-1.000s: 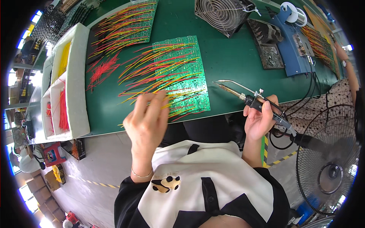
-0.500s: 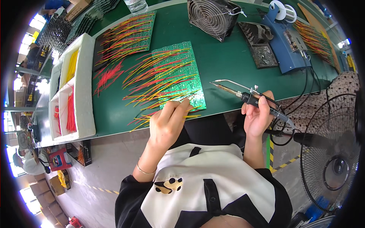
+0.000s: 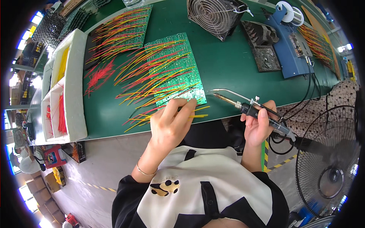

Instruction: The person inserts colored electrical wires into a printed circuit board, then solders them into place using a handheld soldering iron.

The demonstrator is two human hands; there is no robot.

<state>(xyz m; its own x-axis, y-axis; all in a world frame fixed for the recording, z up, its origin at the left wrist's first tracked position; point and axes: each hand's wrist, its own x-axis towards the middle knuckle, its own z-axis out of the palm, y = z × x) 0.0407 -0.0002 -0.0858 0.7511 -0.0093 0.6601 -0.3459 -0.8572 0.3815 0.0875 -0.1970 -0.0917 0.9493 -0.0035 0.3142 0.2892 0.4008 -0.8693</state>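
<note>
My left hand [image 3: 172, 122] is closed over the near edge of a green circuit board [image 3: 192, 70], its fingertips pinched near the board's close right corner. Loose yellow and red wires [image 3: 142, 118] pass under this hand, and yellow ends stick out to its right. Rows of red and yellow wires [image 3: 152, 78] stand on the board and trail off to the left. In my right hand [image 3: 260, 123] is a soldering iron [image 3: 247, 108] with a thin metal feed tube. Its tip points left, just off the board's right edge and not touching it. What the left fingertips pinch is mostly hidden.
At left stands a white foam box [image 3: 78, 91] of yellow and red wires, beside a red wire pile [image 3: 99, 78]. Another wired board [image 3: 138, 28] lies behind. A square fan [image 3: 215, 17], a blue solder-feed unit [image 3: 287, 45] with cables and a dark metal stand [image 3: 266, 57] are farther back.
The view has shifted a little. My left fingertips have moved right, toward the board's near corner. The soldering iron's tip has come slightly closer to the board's right edge.
</note>
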